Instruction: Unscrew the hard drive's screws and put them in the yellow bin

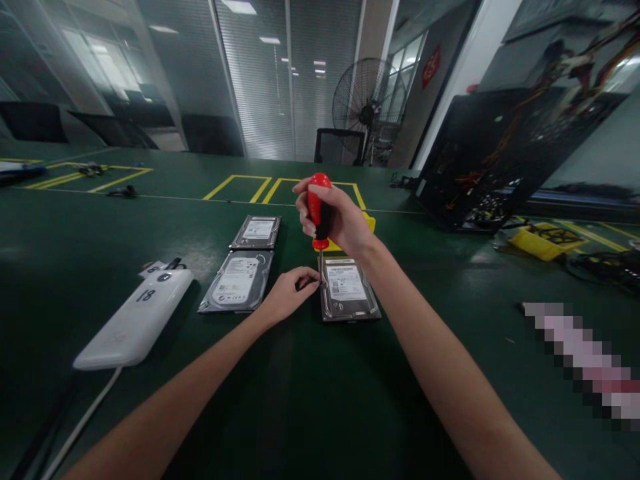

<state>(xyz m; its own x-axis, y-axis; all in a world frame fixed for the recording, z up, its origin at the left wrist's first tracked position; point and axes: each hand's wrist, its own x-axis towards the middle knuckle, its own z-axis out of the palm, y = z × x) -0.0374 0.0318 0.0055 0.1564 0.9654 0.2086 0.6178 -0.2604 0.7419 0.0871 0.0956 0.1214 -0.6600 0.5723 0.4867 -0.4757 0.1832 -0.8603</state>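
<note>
My right hand point(340, 217) is wrapped round the red and black handle of a screwdriver point(319, 207), held upright with its tip at the left edge of a hard drive point(347, 290) lying label up on the green table point(310, 387). My left hand point(289, 293) sits just left of that drive. Its fingers are pinched together near the screwdriver tip, and what they hold is too small to make out. Two more hard drives lie to the left, one nearer point(237, 281) and one farther point(257, 232).
A white power bank point(135, 320) marked 18 with a cable lies at left. A yellow tray point(367, 223) peeks out behind my right hand. An open computer case point(495, 160) stands at the right, with a yellow bin point(540, 241) and cables beside it. A fan point(367, 107) stands at the back.
</note>
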